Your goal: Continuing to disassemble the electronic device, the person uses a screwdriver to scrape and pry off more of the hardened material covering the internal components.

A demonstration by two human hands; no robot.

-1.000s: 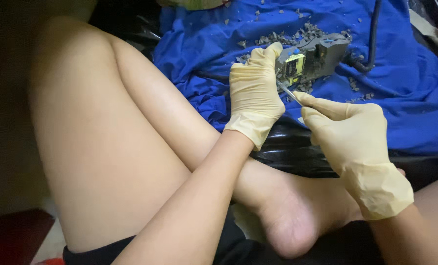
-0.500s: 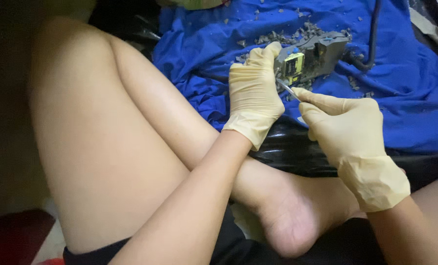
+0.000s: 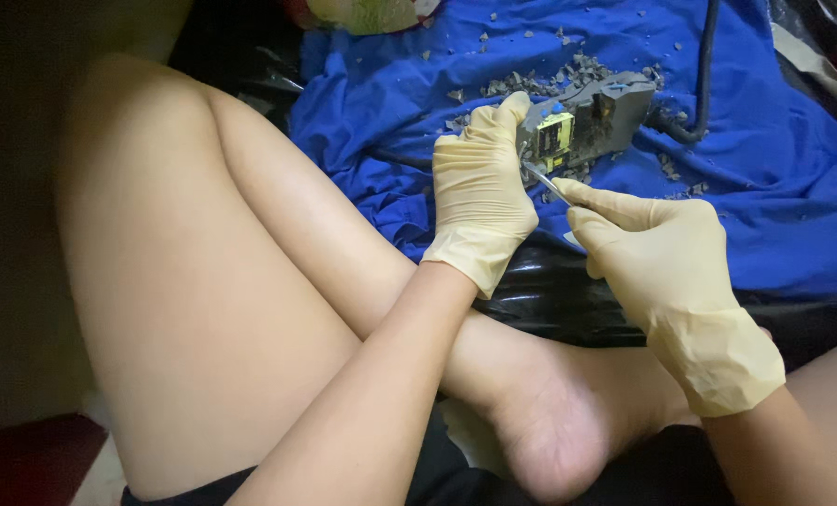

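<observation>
While person sits cross-legged, bare foot (image 3: 550, 440) lies nearest, low in middle. Right hand (image 3: 667, 272) in pale glove, a bit farther, fingers pinched shut on thin metal tool (image 3: 545, 183); tool tip points far-left, touching grey box. Left hand (image 3: 479, 187) in same kind of glove, fingers wrapped on left end of grey box (image 3: 592, 117). Yellow part (image 3: 556, 136) shows inside, maybe a coil. Box rests on blue cloth (image 3: 765, 187). Grey crumbs (image 3: 540, 80) scattered farther. Black cable (image 3: 704, 70) runs far right.
</observation>
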